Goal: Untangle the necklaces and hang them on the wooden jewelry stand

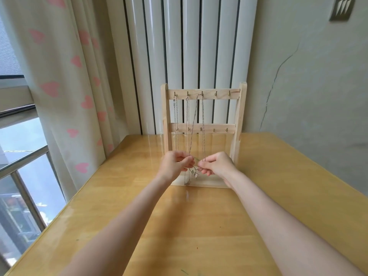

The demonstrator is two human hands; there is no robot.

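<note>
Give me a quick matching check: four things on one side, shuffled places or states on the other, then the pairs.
1. left hand
2. top rail's two right-end hooks
3. wooden jewelry stand
4. pendant

A. bare
B. dangling between the hands
C. pinching a chain
D. upright at the table's far edge

Pairs: 1-C, 2-A, 3-D, 4-B

Nothing here can be read; no words, numbers or brand marks show on any surface; the one sign-like thing is a grey plate (342, 8) on the wall at about one o'clock, bearing three slanted pale strokes, not letters I can make out.
</note>
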